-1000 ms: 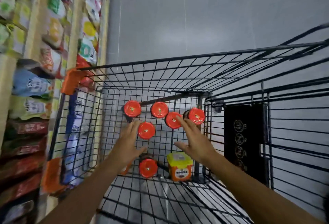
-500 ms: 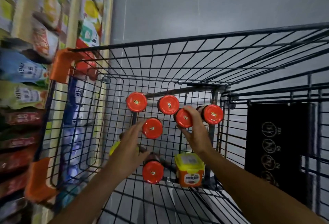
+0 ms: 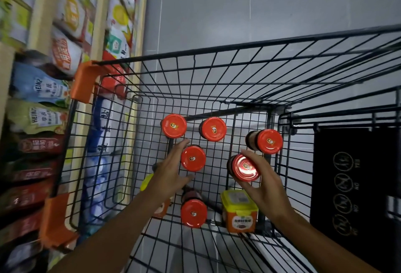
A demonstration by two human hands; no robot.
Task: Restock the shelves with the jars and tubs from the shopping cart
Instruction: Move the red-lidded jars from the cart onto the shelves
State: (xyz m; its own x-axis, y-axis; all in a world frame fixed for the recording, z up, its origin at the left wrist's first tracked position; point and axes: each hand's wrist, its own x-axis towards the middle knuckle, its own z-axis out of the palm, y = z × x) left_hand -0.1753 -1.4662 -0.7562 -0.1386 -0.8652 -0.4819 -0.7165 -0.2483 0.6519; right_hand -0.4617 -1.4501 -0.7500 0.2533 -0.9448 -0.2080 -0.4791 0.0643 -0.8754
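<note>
The dark glass jar with the red metal lid [image 3: 245,167] is held by the right hand [image 3: 263,182], fingers curled over the far side of its rim and thumb beneath the near side, a pinch across the lid that looks meant to bring it straight up between its neighbours. It sits raised above the wire floor of the black wire shopping cart [image 3: 217,82], toward the cart's right wall. The left hand [image 3: 171,173] is spread and holds nothing, its fingers running along the left side of a second red-lidded jar [image 3: 193,158] near the middle of the cart floor, seemingly set to take that one so that two jars travel per trip.

Three more red-lidded jars stand toward the far end: one at the far left [image 3: 174,125], one beside it [image 3: 213,129], one tipped near the right wall [image 3: 264,141]. Another jar [image 3: 193,213] lies at the near edge, just beside a yellow-lidded orange plastic tub [image 3: 239,211]; a second yellow-lidded tub [image 3: 147,182] is mostly hidden under the left forearm.

The wooden shelves of sauce pouches [image 3: 39,90] stand close along the cart's left side.
</note>
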